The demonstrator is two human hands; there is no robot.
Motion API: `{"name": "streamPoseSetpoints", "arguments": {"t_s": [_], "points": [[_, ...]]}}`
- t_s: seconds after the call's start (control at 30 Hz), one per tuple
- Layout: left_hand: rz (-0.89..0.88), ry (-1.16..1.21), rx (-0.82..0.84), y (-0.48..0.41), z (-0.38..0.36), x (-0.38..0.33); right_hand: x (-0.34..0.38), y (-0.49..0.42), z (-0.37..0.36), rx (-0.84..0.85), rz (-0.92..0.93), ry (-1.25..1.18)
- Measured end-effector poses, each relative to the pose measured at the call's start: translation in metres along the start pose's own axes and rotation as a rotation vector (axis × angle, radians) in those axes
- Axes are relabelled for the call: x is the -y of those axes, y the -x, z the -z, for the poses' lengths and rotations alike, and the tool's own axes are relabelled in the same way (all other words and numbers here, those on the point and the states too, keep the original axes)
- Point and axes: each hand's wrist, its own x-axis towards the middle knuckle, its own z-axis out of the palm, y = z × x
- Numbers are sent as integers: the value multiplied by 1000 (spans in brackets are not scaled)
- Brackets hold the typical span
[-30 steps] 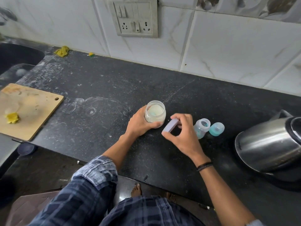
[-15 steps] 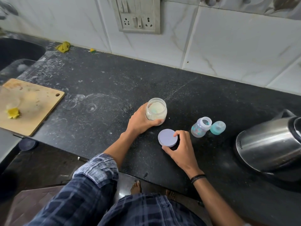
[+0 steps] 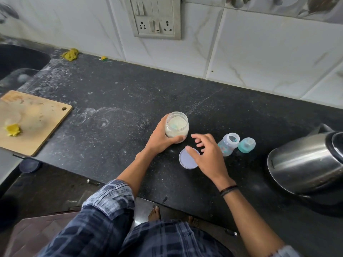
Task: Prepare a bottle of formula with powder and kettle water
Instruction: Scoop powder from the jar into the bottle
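A clear jar of pale formula powder [image 3: 176, 127] stands uncapped on the black counter [image 3: 120, 101], and my left hand [image 3: 160, 140] grips it from the left side. A teal scoop shows inside the powder. The jar's lilac lid [image 3: 186, 161] lies flat on the counter in front of the jar. My right hand [image 3: 207, 154] hovers over the lid's right edge with fingers spread and loose, holding nothing. A small baby bottle [image 3: 228, 144] with no cap stands right of that hand. Its teal cap [image 3: 246, 144] sits beside it. A steel kettle [image 3: 304, 162] stands at the far right.
A wooden cutting board [image 3: 33, 123] with a yellow scrap lies at the left edge, beyond it a dark sink [image 3: 20, 60]. A yellow cloth [image 3: 70, 54] sits by the tiled wall. A socket panel [image 3: 156, 19] hangs on the wall above. The counter's front edge runs under my forearms.
My right hand set the lilac lid down flat on the counter, let go of it and lifted with fingers spread. My left hand kept hold of the jar.
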Motion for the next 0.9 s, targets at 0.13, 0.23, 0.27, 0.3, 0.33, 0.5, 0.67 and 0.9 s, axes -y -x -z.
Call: {"name": "streamPoseSetpoints", "arguments": {"t_s": [0.13, 0.23, 0.27, 0.3, 0.33, 0.5, 0.67, 0.9], "points": [[-19, 13, 10, -2, -1, 4, 30, -42, 8, 57, 87, 137], [-1, 15, 24, -4, -1, 6, 46, -66, 8, 137, 153, 266], [-5, 14, 26, -4, -1, 6, 51, -72, 7, 174, 166, 318], [-10, 11, 25, -3, -1, 7, 56, -77, 7, 216, 172, 368], [-15, 9, 24, -3, -1, 7, 60, -81, 7, 260, 170, 413], [-31, 11, 29, -3, 1, 7, 73, -97, 7, 426, 80, 543], [-45, 19, 36, -2, 2, 7, 67, -109, -3, 519, -2, 616], [-26, 28, 41, -4, 2, 10, 70, -115, -5, 611, -49, 562]]}}
